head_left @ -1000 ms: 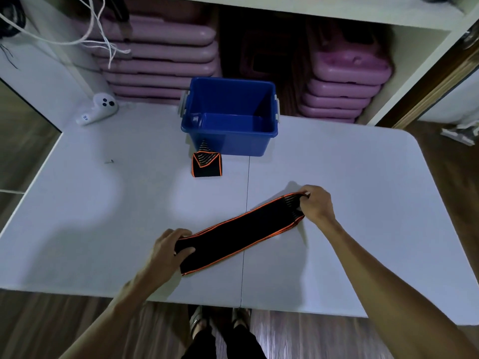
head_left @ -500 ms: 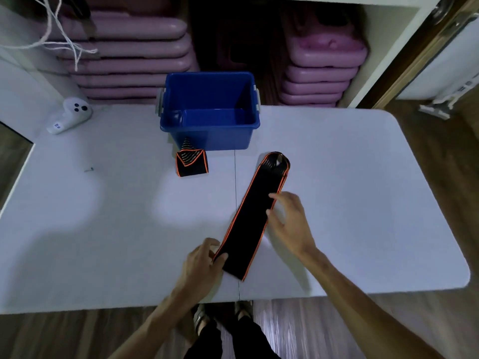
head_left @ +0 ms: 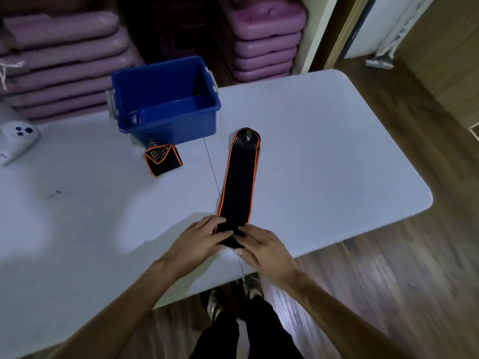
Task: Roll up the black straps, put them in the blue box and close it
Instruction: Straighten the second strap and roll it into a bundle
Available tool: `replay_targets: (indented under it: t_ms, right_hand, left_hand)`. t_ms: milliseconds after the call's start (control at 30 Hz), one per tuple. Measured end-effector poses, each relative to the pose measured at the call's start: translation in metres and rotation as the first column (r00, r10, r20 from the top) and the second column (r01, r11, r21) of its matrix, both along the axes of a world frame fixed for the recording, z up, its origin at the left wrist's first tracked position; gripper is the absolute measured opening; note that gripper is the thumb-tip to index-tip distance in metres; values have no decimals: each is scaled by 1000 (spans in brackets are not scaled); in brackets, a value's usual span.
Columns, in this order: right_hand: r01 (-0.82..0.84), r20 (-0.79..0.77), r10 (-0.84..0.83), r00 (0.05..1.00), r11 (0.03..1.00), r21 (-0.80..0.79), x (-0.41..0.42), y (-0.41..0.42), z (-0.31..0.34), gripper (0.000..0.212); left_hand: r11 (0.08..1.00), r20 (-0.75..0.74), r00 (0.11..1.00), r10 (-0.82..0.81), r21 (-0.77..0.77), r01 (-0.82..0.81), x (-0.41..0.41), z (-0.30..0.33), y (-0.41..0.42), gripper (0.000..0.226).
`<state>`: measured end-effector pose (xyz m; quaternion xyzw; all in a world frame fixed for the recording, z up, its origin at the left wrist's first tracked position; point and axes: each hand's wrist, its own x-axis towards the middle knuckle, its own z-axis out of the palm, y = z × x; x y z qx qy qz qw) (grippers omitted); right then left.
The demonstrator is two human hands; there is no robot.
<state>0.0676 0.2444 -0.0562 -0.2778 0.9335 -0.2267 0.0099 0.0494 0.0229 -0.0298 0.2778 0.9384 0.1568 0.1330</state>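
i see the long black strap (head_left: 239,182) lying flat on the white bench (head_left: 324,156), running toward 12 o'clock. my left hand (head_left: 199,240) and right hand (head_left: 261,248) both pinch its near end, fingers closed on it. the blue box (head_left: 166,99) stands open at 11 o'clock, a rolled strap (head_left: 163,159) touching its front.

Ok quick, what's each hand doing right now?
Left hand: fingers curled on the near end of the strap, gripping it.
Right hand: fingers pressing the same end; grip unclear.
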Motion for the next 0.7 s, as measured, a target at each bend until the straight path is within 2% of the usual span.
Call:
replay_targets:
  t_ms: [100,200,333,433,567,700]
  right_hand:
    - [37,-38,-35,999,999,34,-1,-2,3,33]
    - [64,0,-64,998,998,27,-8,-9,6,33]
    - [103,160,-90,983,992,-73,-14,-11,9,32]
    - [173,322,-112,940,971,-168,-17,-8,12,26]
    - [321,413,-204,888,917,-238,-21,-15,15,22]
    - [485,499,-340,797,853,-194,-35,-19,23,21]
  left_hand:
    - [999,15,1000,-5,49,4,-2,-3,-1,55]
    - [994,79,996,40,94,-47,-2,-8,-2,52]
    - [971,147,980,133,178,-158,-10,-3,0,52]
    - [951,192,969,155,235,-199,-16,-1,1,34]
    - [898,302,929,215,312,-309,-26,1,8,20]
    - [846,397,870,291,319,-428,-41,-3,11,18]
